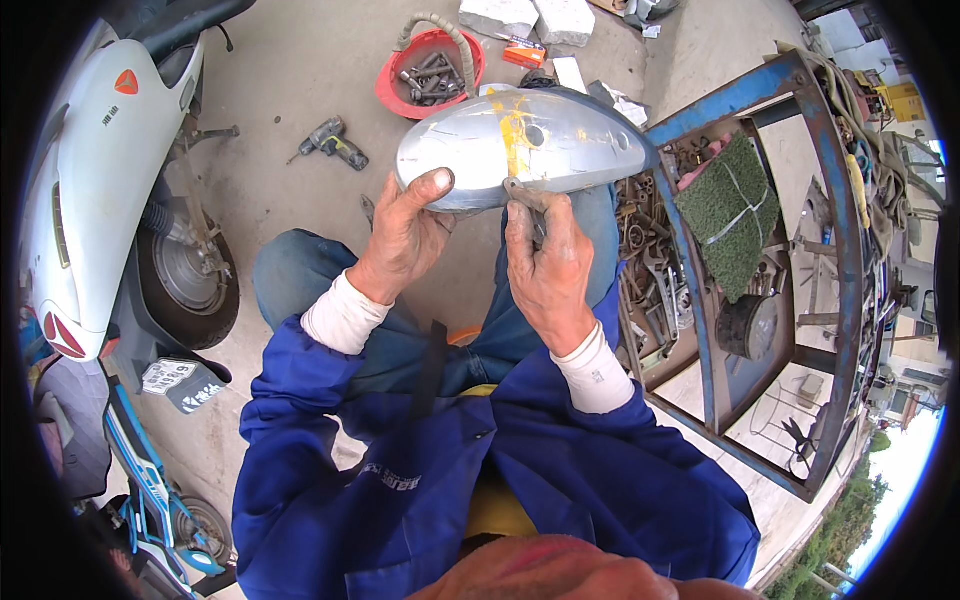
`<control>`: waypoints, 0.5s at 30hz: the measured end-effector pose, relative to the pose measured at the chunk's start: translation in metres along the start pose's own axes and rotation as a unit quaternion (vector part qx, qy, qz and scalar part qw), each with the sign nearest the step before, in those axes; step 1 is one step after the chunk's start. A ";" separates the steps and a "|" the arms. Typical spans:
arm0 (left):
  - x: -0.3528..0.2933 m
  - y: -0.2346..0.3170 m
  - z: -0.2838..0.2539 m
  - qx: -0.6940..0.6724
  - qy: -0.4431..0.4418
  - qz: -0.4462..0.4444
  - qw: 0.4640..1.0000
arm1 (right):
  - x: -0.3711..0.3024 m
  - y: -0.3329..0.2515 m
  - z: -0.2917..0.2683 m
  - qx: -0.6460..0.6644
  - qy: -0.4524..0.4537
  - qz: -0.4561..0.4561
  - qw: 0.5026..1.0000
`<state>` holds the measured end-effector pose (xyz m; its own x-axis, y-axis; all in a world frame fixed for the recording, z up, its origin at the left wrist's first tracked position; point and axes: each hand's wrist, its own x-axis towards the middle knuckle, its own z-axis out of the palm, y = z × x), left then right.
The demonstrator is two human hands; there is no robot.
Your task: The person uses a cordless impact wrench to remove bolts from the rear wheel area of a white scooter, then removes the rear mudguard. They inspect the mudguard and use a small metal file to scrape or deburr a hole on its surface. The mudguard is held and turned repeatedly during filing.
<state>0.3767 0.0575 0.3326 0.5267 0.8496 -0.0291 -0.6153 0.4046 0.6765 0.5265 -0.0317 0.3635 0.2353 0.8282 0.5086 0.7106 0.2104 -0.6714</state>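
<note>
A silver, teardrop-shaped metal shell [470,145] with yellow smears and a dark round hole lies across the space in front of my knees. My left hand [405,235] grips its lower left edge, the thumb on the upper face and the fingers underneath, partly hidden. In my right hand [550,265], thumb and bent fingers pinch a small metal piece with a rounded, holed end [514,188]. That end touches or overlaps the shell's lower edge by the yellow band. The rest of the piece is covered by my fingers.
A cordless drill [333,143] lies on the floor, near a red helmet [390,85] filled with sockets. At right stands a blue metal frame [838,170] with wrenches [665,290] and a green mat [730,205]. A white scooter [95,150] stands at left.
</note>
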 end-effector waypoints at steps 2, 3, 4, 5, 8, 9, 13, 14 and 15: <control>-0.001 0.000 -0.001 0.002 -0.003 0.000 1.000 | -0.002 0.000 -0.001 0.001 0.001 0.000 1.000; -0.001 0.000 -0.001 0.004 -0.004 0.000 1.000 | -0.003 0.000 -0.001 0.002 0.002 -0.001 1.000; -0.001 -0.001 0.000 -0.011 -0.008 0.005 1.000 | -0.002 0.000 -0.001 0.001 0.002 0.007 1.000; -0.001 -0.001 0.000 -0.026 -0.011 0.010 1.000 | 0.001 -0.001 -0.001 0.000 0.002 0.014 1.000; -0.002 -0.001 0.001 -0.034 -0.008 0.015 0.999 | 0.000 -0.004 -0.004 -0.001 0.001 0.019 1.000; -0.002 -0.001 0.002 -0.031 -0.005 0.016 0.999 | -0.001 -0.005 -0.004 -0.001 0.000 0.018 1.000; -0.001 0.000 0.002 -0.021 -0.005 0.005 1.000 | -0.001 -0.003 -0.004 0.000 -0.005 0.031 1.000; -0.001 -0.001 0.000 -0.007 -0.003 0.001 1.000 | 0.001 -0.003 -0.005 -0.002 -0.011 0.036 0.999; -0.002 -0.001 -0.001 0.008 -0.001 -0.004 1.000 | 0.002 -0.004 -0.005 -0.005 -0.017 0.041 0.999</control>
<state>0.3755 0.0562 0.3314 0.5326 0.8458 -0.0325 -0.6023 0.4057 0.6875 0.5277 -0.0339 0.3695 0.2702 0.8592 0.4344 0.6962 0.1373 -0.7046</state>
